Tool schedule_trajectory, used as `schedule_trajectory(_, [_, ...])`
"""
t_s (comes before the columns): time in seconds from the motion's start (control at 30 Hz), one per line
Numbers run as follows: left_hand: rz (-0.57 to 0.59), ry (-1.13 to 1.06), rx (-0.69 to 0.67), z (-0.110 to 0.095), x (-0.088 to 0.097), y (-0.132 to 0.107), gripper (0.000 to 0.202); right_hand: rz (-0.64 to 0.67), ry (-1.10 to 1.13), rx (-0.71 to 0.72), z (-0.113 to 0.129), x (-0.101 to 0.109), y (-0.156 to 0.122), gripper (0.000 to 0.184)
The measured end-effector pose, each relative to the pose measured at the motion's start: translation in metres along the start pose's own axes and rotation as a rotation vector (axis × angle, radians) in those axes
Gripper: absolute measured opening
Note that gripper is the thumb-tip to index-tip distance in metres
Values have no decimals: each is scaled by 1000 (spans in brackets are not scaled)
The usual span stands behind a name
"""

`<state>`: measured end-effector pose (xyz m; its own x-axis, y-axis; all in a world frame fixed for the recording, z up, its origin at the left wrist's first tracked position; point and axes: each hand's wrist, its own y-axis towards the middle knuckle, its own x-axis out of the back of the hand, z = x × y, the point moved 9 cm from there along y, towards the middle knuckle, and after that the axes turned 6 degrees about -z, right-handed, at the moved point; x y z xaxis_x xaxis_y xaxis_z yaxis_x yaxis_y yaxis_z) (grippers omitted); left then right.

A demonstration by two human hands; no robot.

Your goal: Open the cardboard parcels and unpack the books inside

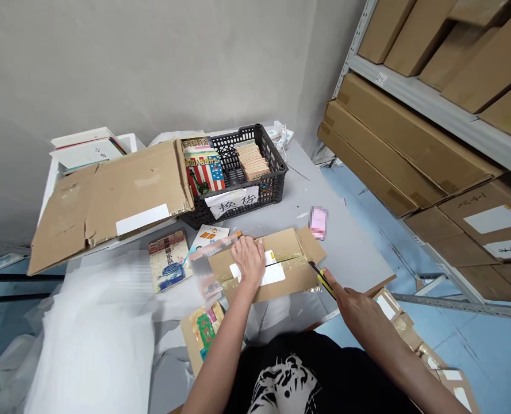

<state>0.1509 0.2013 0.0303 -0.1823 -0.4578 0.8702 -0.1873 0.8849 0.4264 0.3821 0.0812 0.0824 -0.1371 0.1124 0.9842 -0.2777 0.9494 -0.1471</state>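
A flat cardboard parcel (292,244) with white labels and clear tape lies on the grey table in front of me. My left hand (249,261) rests on its left part, fingers stretched out and pressing on the cardboard. In my right hand (352,305) is a yellow and black box cutter (323,280), its tip close to the taped right edge of the parcel. Whether the blade touches the tape I cannot tell. Beside the parcel on the left are a book with a blue picture (169,261) and a thin white booklet (207,236).
A black plastic crate (272,184) with books stands at the back. Left of it, a large cardboard sheet (108,195) leans over a white box. White foam sheets (95,333) hang at the left. Shelves with cardboard boxes (410,155) rise on the right.
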Motion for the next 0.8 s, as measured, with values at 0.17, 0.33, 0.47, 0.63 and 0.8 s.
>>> schedule_trajectory(0.17, [16, 33, -54, -20, -4, -4, 37, 35, 42, -21, -10, -17, -8, 88])
schedule_trajectory(0.33, [50, 19, -108, -42, -11, -2, 38, 42, 93, -81, -34, -29, -32, 68])
schedule_trajectory(0.47, [113, 6, -115, -63, -18, 3, 38, -24, 157, -261, -68, -31, -40, 51])
schedule_trajectory(0.63, [210, 27, -257, -85, -16, -6, 38, -109, 265, -411, -79, -68, -3, 51])
schedule_trajectory(0.8, [269, 31, -479, -70, 2, -20, 55, -172, 572, -495, -74, -151, 21, 49])
